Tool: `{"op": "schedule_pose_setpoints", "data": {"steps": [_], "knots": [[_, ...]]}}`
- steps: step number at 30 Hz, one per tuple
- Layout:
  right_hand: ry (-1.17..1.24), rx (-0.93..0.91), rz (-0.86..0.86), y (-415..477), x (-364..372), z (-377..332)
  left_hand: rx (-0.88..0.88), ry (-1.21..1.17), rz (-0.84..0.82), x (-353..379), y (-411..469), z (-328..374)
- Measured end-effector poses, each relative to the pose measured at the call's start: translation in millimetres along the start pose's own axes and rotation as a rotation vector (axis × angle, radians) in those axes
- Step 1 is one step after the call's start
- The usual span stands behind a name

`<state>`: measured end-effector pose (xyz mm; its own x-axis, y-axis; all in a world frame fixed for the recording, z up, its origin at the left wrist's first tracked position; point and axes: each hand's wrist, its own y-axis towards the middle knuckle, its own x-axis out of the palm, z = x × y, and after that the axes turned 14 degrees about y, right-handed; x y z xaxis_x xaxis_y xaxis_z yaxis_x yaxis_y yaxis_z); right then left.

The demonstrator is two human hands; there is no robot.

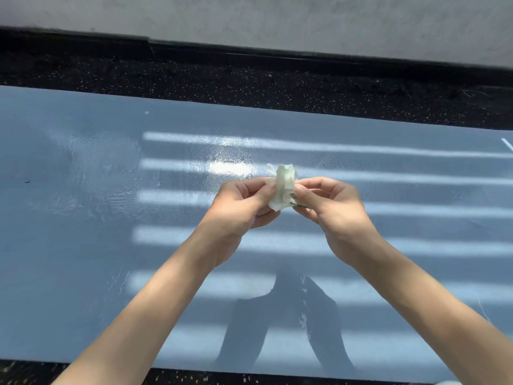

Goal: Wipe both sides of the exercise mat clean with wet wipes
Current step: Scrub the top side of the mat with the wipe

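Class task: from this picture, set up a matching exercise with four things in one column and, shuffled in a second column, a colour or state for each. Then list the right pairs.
Column A
1. exercise mat
2. wet wipe
3. floor
4. wall

Column B
a. dark and speckled
b. crumpled, pinched between the left hand and the right hand
c. blue, lying flat, with wet sheen
d. pale grey, at the top of the view

Pairs: 1-c; 2-b; 3-a; 4-d

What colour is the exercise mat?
The exercise mat is light blue, seen in the head view.
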<state>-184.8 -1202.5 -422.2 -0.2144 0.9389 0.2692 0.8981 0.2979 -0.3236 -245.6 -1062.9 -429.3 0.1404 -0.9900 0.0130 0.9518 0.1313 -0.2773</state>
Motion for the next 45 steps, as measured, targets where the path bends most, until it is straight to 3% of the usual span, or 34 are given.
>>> {"op": "schedule_pose_setpoints", "data": {"steps": [7, 14, 20, 30, 39, 45], "knots": [[0.201, 0.072, 0.097, 6, -3, -7, -0.078, -0.221, 0.186, -4, 6, 0], [0.361, 0.051, 0.119, 14, -8, -22, -0.034, -0.244, 0.327, -10, 9, 2], [0.074, 0.116, -0.034, 11, -7, -31, 0.172, -0.004, 0.365, 0, 3, 2], [0.027, 0.099, -0.218, 6, 3, -30, 0.388, 0.33, 0.282, 13, -2, -4], [-0.019, 0.075, -0.264, 10, -6, -33, 0.253, 0.012, 0.222, -2, 3, 3], [-0.14, 0.103, -0.266, 16, -15, -42, 0.11, -0.082, 0.337, -15, 11, 11]]}}
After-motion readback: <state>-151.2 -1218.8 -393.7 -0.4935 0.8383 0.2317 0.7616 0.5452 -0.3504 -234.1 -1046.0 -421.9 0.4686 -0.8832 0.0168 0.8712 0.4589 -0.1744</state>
